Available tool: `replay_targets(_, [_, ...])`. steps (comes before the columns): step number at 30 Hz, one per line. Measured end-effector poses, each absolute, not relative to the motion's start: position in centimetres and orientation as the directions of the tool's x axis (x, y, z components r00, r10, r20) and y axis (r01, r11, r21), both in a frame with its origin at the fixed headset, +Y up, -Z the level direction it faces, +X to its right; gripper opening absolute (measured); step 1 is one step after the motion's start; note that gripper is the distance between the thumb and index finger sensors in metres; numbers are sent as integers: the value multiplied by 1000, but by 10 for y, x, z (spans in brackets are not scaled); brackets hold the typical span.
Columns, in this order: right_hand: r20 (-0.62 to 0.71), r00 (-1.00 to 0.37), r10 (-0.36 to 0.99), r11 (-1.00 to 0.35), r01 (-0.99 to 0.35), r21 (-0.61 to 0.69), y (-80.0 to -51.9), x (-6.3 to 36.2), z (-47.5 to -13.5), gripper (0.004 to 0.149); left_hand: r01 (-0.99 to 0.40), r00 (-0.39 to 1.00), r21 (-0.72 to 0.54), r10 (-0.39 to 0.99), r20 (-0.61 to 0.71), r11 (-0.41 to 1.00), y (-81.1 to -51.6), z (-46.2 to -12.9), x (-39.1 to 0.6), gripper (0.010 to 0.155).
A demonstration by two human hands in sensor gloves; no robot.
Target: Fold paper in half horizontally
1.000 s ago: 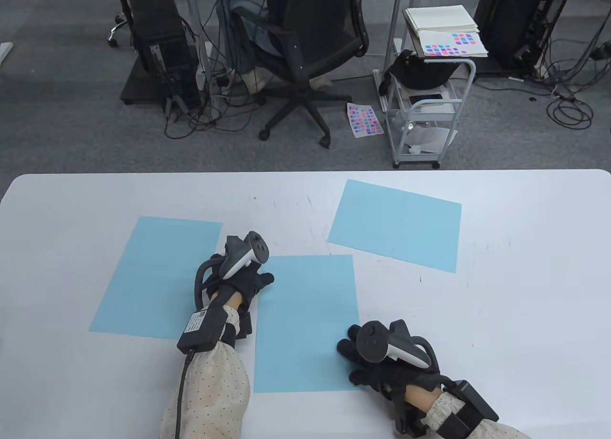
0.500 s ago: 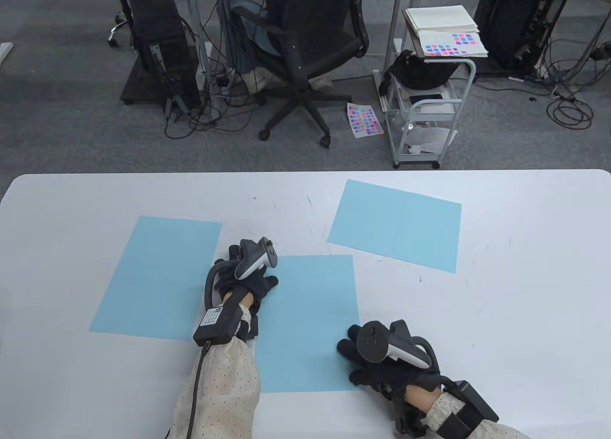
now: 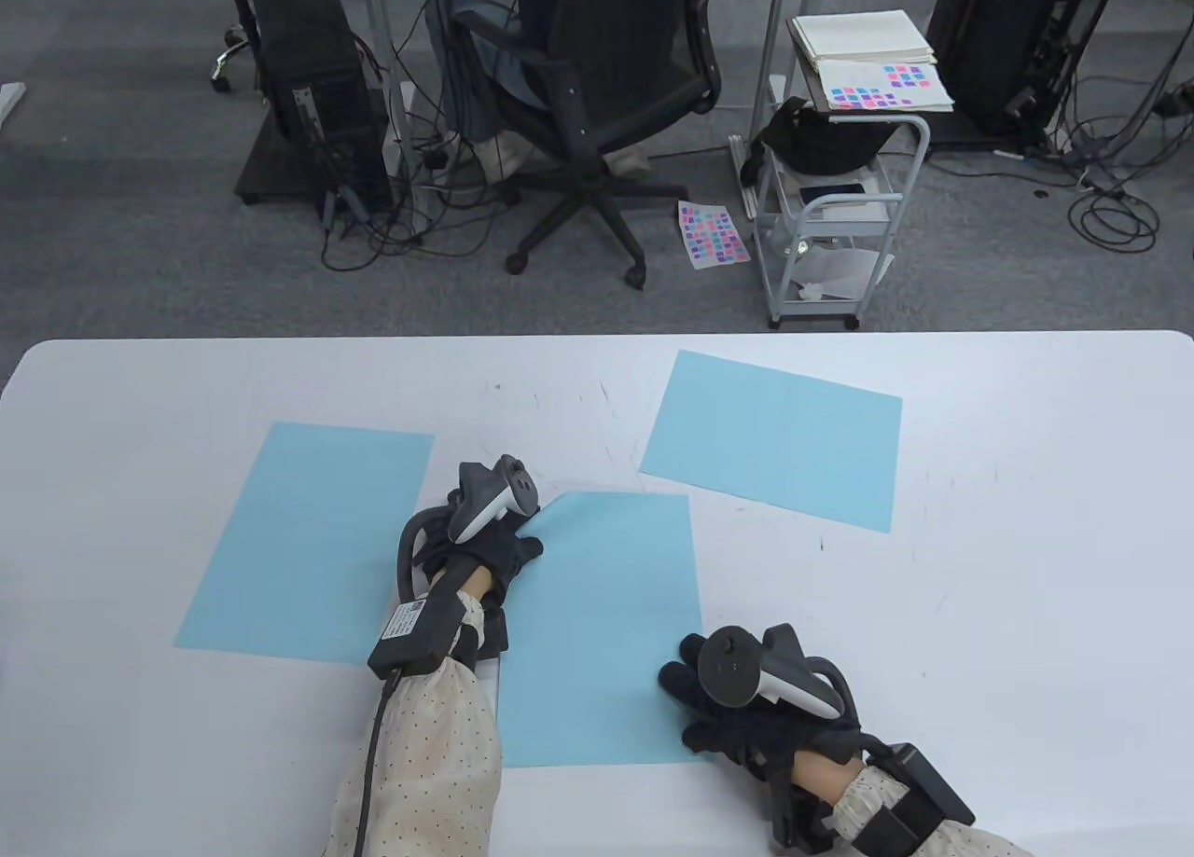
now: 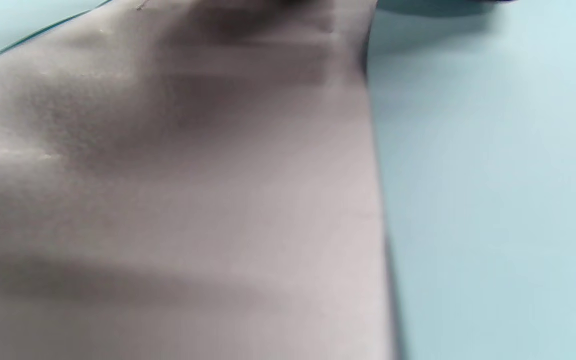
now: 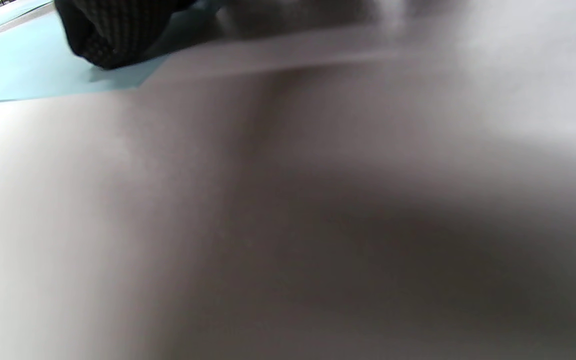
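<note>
A light blue sheet of paper (image 3: 606, 633) lies in the middle of the white table (image 3: 1026, 615). My left hand (image 3: 508, 545) grips its far left corner, which is lifted and curls off the table. My right hand (image 3: 695, 698) presses flat on the sheet's near right corner. In the left wrist view the blue sheet (image 4: 493, 200) lies beside bare table. In the right wrist view a gloved fingertip (image 5: 113, 35) rests on the blue paper's (image 5: 28, 70) edge.
A second blue sheet (image 3: 308, 540) lies to the left, partly under my left forearm. A third blue sheet (image 3: 774, 437) lies at the back right. Beyond the table's far edge stand an office chair (image 3: 597, 102) and a white cart (image 3: 830, 214).
My left hand has come from left of the sheet to its far left corner and lifted it; that corner now curls up. My right hand has not moved.
</note>
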State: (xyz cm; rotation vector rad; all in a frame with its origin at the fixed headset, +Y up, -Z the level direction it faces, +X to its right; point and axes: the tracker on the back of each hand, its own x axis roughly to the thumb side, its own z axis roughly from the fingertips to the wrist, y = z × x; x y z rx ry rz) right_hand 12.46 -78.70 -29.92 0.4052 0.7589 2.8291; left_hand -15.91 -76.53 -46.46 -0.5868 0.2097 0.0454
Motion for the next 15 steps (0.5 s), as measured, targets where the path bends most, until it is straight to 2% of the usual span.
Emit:
replay_targets(6, [211, -947, 244, -851, -105, 514, -787, 125, -299, 67, -190, 972, -535, 83, -218, 823, -754, -462, -158, 71])
replay_targets(7, [210, -947, 244, -851, -105, 514, -787, 125, -299, 67, -199, 971, -529, 95, -218, 825, -752, -462, -157, 75])
replay_targets(10, [210, -947, 244, -851, -106, 514, -787, 125, -299, 68, -241, 963, -515, 138, -231, 823, -747, -462, -154, 98])
replay_targets(12, [210, -947, 244, -851, -106, 514, -787, 125, -299, 67, -258, 959, -499, 158, -234, 827, -744, -463, -154, 106])
replay_targets(15, [210, -947, 244, -851, -106, 514, -787, 125, -299, 67, -271, 954, -440, 178, -243, 856, -739, -463, -154, 103])
